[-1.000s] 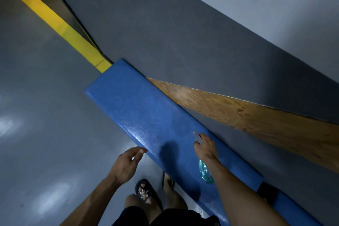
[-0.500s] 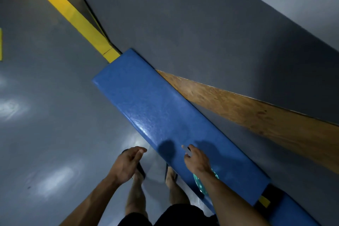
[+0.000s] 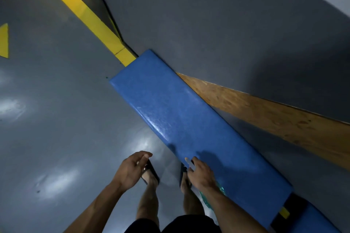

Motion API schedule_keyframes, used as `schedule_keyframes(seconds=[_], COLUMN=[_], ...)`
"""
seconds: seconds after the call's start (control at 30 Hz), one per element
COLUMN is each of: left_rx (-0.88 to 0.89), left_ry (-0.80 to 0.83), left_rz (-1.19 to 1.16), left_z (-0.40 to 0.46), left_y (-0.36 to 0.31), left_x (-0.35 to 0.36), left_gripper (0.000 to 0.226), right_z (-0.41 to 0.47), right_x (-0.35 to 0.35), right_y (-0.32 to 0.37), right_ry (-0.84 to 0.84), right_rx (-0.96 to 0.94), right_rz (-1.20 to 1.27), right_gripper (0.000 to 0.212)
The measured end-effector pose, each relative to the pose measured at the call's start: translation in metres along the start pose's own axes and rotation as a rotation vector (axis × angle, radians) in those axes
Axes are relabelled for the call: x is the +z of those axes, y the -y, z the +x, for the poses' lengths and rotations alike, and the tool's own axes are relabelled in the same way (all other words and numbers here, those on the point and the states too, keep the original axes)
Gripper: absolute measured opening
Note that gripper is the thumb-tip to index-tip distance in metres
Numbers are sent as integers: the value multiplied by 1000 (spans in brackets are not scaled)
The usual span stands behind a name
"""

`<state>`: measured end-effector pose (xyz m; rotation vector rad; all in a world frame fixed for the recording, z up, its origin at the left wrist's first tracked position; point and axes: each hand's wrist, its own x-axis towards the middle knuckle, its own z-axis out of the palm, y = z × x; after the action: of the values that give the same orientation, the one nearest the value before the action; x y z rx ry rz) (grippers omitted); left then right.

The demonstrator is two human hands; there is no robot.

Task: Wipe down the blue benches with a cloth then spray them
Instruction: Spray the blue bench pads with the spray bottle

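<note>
Right hand [image 3: 201, 174] gripping a teal spray bottle [image 3: 210, 197], mostly hidden under the wrist, over the near edge of the blue bench [image 3: 189, 125]. Left hand [image 3: 132, 170] loose and holding nothing, above the grey floor [image 3: 56, 119] just beside the bench. Bench along the wall, against a wooden board [image 3: 274, 119]; no cloth visible.

Long blue padded bench [image 3: 191, 130] shows glossy, pebbled vinyl; beside it on the right, rough brown chipboard plank [image 3: 274, 119]; grey painted floor [image 3: 56, 128] gleams smooth.
</note>
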<state>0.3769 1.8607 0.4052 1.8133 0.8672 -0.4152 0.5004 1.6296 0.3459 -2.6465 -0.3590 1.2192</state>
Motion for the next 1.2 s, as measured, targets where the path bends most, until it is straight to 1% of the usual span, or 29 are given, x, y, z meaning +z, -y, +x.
schedule_keyframes(seconds=[0.23,0.5,0.63,0.73,0.83,1.03,1.1,1.2], left_rx=[-20,19,32,31,37,39,38,43], left_ry=[5,-26,-42,-44,-39,-5,12,34], left_rz=[13,-27,-29,-26,-16,-4,6,45], left_z=[-5,2,6,10,19,40,46,59], left_y=[19,30,32,33,31,12,5,-7], left_x=[-55,-118,-138,-149,-154,-162,-164,-165], left_gripper=[25,23,22,22,22,24,23,25], right_z=[9,8,11,16,27,45,52,63], right_x=[-7,-3,-5,-14,-27,-42,-45,-58], right_y=[74,138,154,157,153,141,135,129], right_ry=[-79,-64,-95,-147,-202,-203,-228,-281], right_rx=[-20,19,58,114,159,209,230,282], right_rz=[60,33,111,230,290,181,212,286], right_gripper=[23,33,43,45,42,31,21,14])
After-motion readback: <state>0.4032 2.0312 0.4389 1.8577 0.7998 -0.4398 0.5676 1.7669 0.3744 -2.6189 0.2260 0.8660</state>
